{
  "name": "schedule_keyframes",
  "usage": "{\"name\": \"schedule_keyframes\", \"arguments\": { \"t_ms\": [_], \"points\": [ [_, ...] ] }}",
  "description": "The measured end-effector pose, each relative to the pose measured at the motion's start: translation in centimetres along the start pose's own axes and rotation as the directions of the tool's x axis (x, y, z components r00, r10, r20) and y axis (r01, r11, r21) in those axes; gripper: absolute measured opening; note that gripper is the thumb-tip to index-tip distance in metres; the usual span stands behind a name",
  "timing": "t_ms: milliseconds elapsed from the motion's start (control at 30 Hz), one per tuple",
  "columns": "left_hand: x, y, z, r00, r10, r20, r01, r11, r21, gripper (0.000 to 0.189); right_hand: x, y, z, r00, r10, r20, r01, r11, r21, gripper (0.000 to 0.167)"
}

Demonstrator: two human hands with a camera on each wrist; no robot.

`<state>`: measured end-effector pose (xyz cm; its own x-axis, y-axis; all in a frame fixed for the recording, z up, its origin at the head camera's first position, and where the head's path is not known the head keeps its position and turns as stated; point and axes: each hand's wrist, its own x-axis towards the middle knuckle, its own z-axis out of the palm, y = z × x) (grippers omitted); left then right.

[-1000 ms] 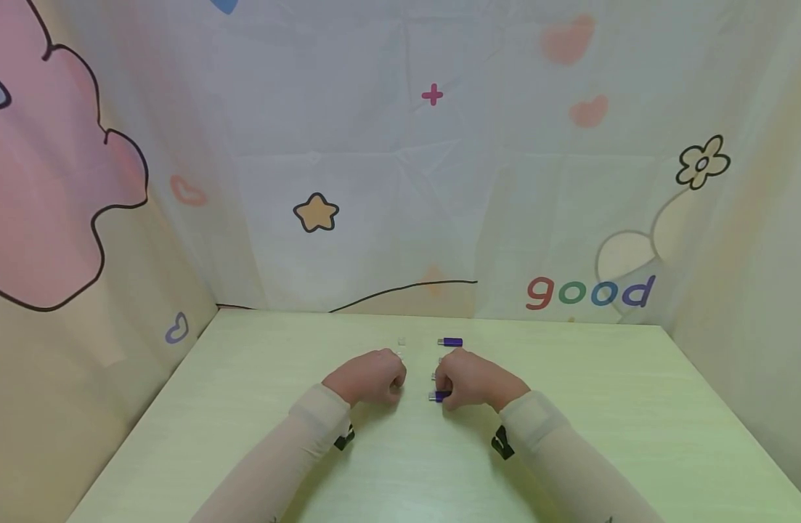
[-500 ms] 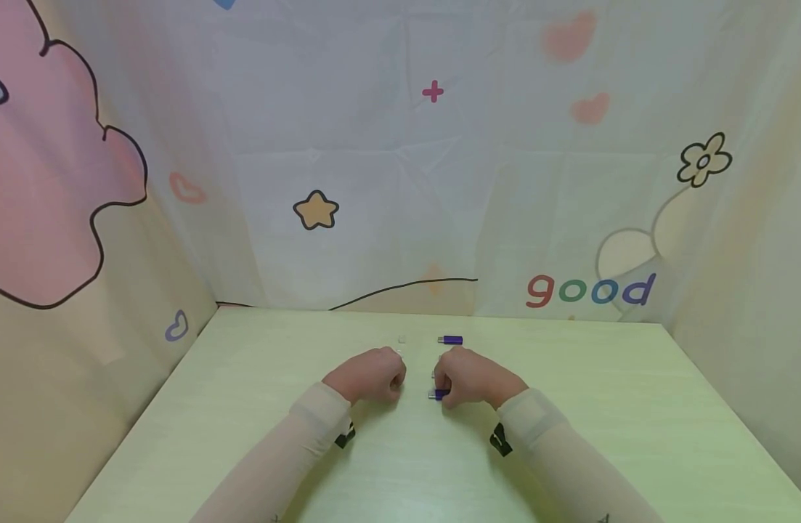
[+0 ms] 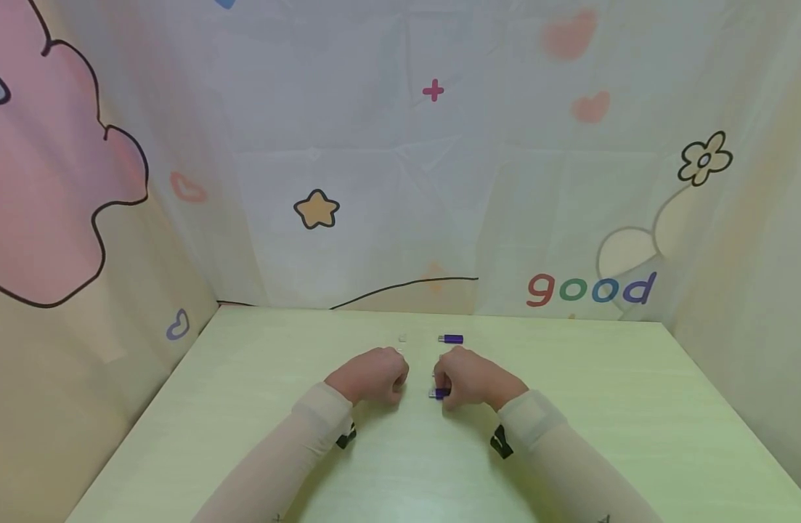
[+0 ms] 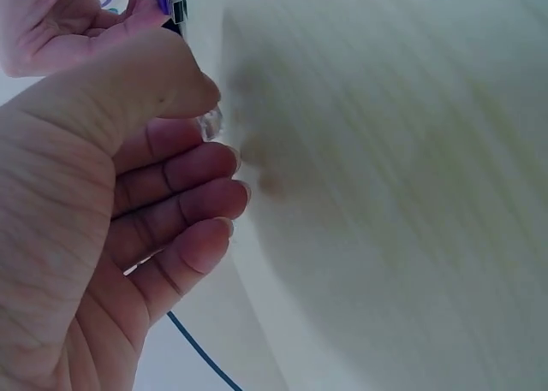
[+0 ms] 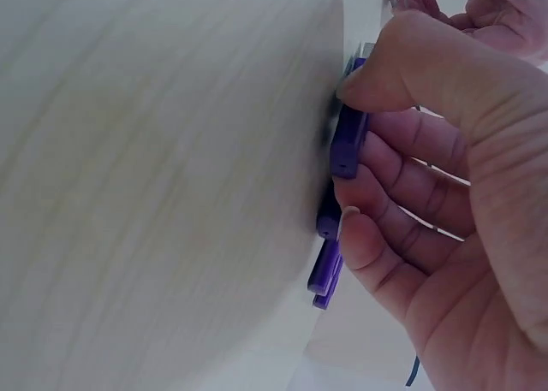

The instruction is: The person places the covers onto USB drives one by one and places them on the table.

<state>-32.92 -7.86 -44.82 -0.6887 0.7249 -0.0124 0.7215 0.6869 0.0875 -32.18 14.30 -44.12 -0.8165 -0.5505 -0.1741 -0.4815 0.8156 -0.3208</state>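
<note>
Between the thumb and index finger of my left hand [image 3: 372,374], a small clear plastic cap [image 4: 211,124] is pinched, with its end poking out past the thumb tip. My right hand [image 3: 475,376] pinches a purple USB flash drive [image 5: 347,143] by its body. The metal plug end of that drive [image 3: 438,394] points left toward the left hand, low over the table. A short gap separates the two hands. More purple flash drives [image 5: 325,267] lie in a row beyond the right hand, partly covered by it in the head view.
At the far end of the row a purple flash drive [image 3: 450,339] lies in full view. Left of it, a clear cap [image 3: 402,338] rests on the pale table [image 3: 400,465]. A printed cloth [image 3: 374,145] hangs behind the table.
My left hand has shifted very slightly right, toward the drive. The right hand keeps its place and its hold on the flash drive.
</note>
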Motion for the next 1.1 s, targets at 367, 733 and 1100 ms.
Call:
{"name": "schedule_keyframes", "arguments": {
  "t_ms": [367, 733, 1100],
  "points": [
    [-0.6, 0.5, -1.0, 1.0, -0.013, -0.013, 0.012, 0.996, -0.093, 0.02, -0.9, 1.0, 0.0, 0.998, -0.028, -0.051, 0.029, 1.0, 0.01, 0.018],
    [-1.3, 0.1, -1.2, 0.997, -0.011, -0.083, -0.016, 0.95, -0.31, 0.008, -2.4, 1.9, -1.0, 0.986, -0.111, -0.125, 0.123, 0.988, 0.095, 0.012],
    [-2.0, 0.0, -0.6, 0.986, -0.063, -0.151, -0.048, 0.771, -0.635, 0.003, -3.6, 2.7, -1.3, 0.946, -0.218, -0.241, 0.277, 0.928, 0.248, 0.012]
  ]
}}
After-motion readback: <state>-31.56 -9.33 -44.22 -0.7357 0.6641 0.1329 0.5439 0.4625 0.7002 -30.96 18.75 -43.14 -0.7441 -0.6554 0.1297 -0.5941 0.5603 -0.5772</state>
